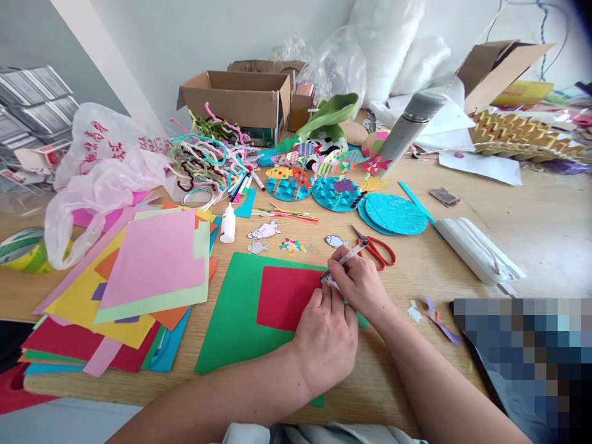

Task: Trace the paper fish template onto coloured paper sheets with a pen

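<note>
"One pen (352,251), pinched tight in the right hand (365,280). Left hand (328,333) nearly flat, fingers together, pressing down, nothing gripped that I can see."

"Pressing on what?"

"White paper fish (330,280), mostly covered by fingers, at the right side of the red sheet (282,299). Pen tip's at the fish's left end. Red lies on the green sheet (226,320)."

"Failure modes, quick?"

"Slip, I'd say. Small piece, few fingertips for hold; if they ease or the pen drags, it could pivot and the stroke would land on red. Smear too, if ink's wet and a finger crosses it. Can't tell whether it is."

"Next out?"

"Scissors (385,251), just beyond the right hand, blades parted. A careless wrist lift might catch a handle. Second fish (337,240) is just beside the blades, so it could get shoved or nicked."

"Loose stuff?"

"Confetti pile (292,246) on the tabletop (430,271), past green's far edge. Light bits; shoving that sheet forward could scatter them, maybe under the fish pair (263,230) nearby."

"Anything tippable?"

"Glue bottle (228,223), upright, farther left. Fine unless an arm sweeps across; then it could topple, and leak if uncapped. Cap's too small to judge."
</note>
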Available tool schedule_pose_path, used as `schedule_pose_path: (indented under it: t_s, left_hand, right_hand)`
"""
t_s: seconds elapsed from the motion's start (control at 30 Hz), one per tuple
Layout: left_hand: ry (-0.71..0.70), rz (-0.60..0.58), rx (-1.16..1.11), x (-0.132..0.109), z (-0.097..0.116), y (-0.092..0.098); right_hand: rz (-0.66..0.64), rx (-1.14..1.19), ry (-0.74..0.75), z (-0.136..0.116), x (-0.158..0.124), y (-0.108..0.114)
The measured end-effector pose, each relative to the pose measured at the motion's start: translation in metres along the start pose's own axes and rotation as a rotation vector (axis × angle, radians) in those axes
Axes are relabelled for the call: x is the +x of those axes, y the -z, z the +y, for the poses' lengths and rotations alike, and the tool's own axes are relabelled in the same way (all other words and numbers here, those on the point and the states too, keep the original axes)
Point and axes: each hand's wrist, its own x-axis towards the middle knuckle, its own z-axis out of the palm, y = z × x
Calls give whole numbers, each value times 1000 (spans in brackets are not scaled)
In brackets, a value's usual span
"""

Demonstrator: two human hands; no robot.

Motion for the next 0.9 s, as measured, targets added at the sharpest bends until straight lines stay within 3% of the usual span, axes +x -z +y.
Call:
schedule_pose_path:
  t_s: [0.9]
  left_hand:
    - [8,32,-17,1,0,-1]
  right_hand:
    - [-7,-51,64,2,-3,-1]
